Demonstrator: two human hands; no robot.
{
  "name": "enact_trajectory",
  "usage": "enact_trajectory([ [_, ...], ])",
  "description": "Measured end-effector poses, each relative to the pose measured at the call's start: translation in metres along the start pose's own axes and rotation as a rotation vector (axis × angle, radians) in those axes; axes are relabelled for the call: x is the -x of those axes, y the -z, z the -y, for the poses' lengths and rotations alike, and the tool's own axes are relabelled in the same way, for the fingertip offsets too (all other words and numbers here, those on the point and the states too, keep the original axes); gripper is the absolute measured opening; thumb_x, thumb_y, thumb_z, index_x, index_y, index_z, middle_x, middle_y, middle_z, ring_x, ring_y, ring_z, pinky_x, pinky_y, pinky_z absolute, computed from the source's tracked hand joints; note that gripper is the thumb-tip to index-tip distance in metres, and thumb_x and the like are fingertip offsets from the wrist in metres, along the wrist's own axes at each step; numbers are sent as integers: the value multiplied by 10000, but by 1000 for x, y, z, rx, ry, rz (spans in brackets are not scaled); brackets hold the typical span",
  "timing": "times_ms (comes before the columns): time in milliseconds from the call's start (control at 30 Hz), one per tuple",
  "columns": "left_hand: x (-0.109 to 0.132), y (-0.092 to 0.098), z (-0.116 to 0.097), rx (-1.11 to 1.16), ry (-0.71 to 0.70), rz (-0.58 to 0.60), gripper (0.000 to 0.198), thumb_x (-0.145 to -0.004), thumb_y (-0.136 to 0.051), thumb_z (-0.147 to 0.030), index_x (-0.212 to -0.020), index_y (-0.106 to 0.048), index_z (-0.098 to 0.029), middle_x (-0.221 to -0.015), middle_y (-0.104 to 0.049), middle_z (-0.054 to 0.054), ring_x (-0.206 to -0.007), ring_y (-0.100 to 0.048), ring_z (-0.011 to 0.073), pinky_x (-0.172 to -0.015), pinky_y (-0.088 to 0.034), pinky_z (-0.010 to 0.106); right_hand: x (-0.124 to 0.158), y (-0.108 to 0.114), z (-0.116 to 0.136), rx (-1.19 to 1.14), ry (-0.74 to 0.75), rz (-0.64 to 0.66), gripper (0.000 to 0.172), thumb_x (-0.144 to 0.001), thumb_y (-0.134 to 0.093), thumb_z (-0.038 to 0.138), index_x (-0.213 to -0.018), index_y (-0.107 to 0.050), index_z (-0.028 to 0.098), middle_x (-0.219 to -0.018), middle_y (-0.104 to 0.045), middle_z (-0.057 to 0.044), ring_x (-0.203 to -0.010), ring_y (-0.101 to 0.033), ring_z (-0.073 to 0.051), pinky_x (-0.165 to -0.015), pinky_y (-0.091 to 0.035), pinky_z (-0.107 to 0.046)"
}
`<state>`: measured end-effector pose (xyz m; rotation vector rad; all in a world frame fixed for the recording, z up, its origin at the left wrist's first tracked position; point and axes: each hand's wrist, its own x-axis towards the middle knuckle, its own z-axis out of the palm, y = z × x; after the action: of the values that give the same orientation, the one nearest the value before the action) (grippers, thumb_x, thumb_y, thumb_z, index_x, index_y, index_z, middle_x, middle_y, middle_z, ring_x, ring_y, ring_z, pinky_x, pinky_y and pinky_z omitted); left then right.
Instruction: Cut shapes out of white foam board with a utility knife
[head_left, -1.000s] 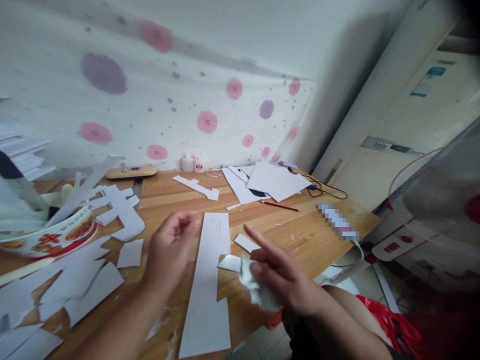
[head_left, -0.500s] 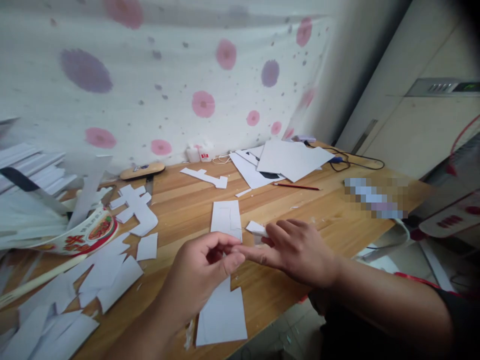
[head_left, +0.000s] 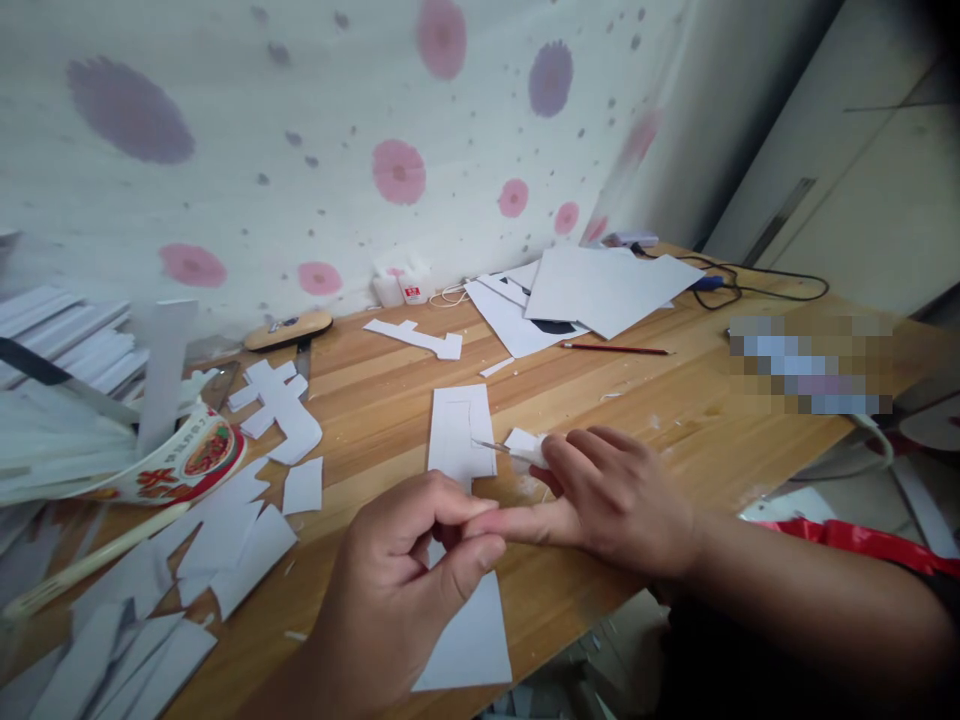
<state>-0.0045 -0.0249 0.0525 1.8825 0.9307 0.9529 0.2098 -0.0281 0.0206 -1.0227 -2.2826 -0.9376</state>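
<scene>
My left hand [head_left: 420, 545] is closed, pinching the tip of my right index finger between thumb and fingertips. My right hand [head_left: 615, 505] stretches that index finger leftward while its other fingers curl around a craft knife [head_left: 495, 446]. The knife's thin metal blade points left over a white foam board strip [head_left: 450, 430]; most of its handle is hidden by the hand. Pencil-like outlines show on the strip's far part. Its near part [head_left: 472, 640] emerges below my left hand, and the middle is covered. A small white scrap [head_left: 523, 440] lies beside the blade.
Cut white pieces [head_left: 274, 405] and scraps [head_left: 240, 560] spread over the left side of the wooden table [head_left: 360, 400]. A paper bowl [head_left: 202, 455] holds white strips. Farther back are a pencil [head_left: 615, 349], white sheets [head_left: 600, 290], a tan case [head_left: 289, 328] and a dark cable [head_left: 780, 272].
The camera view has shifted slightly, so the table items appear moved. My left hand still pinches the right index finger; the knife blade shows more clearly now.
</scene>
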Motion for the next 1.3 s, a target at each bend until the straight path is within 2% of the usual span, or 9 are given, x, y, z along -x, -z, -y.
enact_trajectory([
  [167, 1, 0, -1, 0, -46, 2, 39, -809, -657, -236, -784, -670, -263, -658, -604, -21, -578, -544, 137, -547, -443, 283, 1, 3, -1, -5, -5, 42, 863, -917, -517, 103, -1458, 0, 533, -627, -428, 52, -556, -351, -139, -513, -222, -289],
  [433, 0, 1, -2, -78, -101, -8, 63, -830, -648, -261, -768, -659, -262, -637, -593, -33, -562, -534, 128, -545, -438, 274, -1, 5, -1, -55, 4, 19, 826, -923, -494, 68, -1448, -83, 555, -624, -418, 52, -557, -344, -132, -506, -224, -280],
  [633, 4, -1, -1, -90, -76, -80, 28, -804, -689, -289, -812, -663, -281, -647, -600, -54, -556, -539, 113, -550, -460, 242, 1, 7, 0, -99, 4, 50, 750, -937, -482, 100, -1474, -129, 486, -634, -414, 52, -570, -371, -124, -524, -263, -265],
  [733, 5, 0, 0, -12, -65, -152, 99, -777, -717, -278, -847, -648, -281, -694, -624, -47, -591, -567, 122, -542, -470, 233, 1, 8, 2, -90, -8, 54, 757, -936, -481, 107, -1476, -110, 486, -637, -405, 53, -577, -370, -129, -528, -274, -265],
  [900, 4, 1, 6, 131, -47, -248, 55, -873, -605, -263, -842, -649, -278, -767, -634, -17, -723, -586, 146, -589, -474, 233, 0, 9, 4, -77, -35, 75, 754, -943, -480, 130, -1477, -86, 489, -629, -396, 58, -558, -357, -130, -523, -264, -274],
  [1067, 5, 4, 11, 206, -29, -183, 115, -912, -552, -256, -910, -663, -286, -846, -632, 6, -829, -569, 175, -678, -473, 273, 1, 10, 4, -109, -22, 90, 725, -953, -455, 136, -1487, -88, 461, -631, -403, 56, -552, -358, -127, -521, -270, -266],
  [1200, 4, 5, 7, 145, -109, -60, 158, -916, -529, -235, -923, -676, -294, -863, -630, 1, -853, -571, 174, -738, -467, 285, 2, 9, 3, -117, -18, 92, 732, -951, -446, 123, -1493, -73, 443, -639, -423, 52, -554, -362, -128, -525, -286, -259],
  [1233, 2, 6, 8, 96, -104, -78, 154, -914, -528, -242, -895, -674, -284, -842, -628, -4, -832, -573, 170, -729, -461, 282, 2, 9, 2, -118, -17, 98, 729, -952, -439, 120, -1495, -72, 440, -640, -428, 50, -551, -362, -129, -523, -285, -259],
  [1300, -6, 11, 16, -2, -28, -272, 138, -903, -540, -272, -816, -646, -258, -776, -611, -17, -774, -567, 158, -700, -442, 271, 3, 10, 0, -138, -24, 117, 712, -959, -416, 122, -1497, -70, 436, -646, -434, 46, -548, -371, -132, -523, -289, -262],
])
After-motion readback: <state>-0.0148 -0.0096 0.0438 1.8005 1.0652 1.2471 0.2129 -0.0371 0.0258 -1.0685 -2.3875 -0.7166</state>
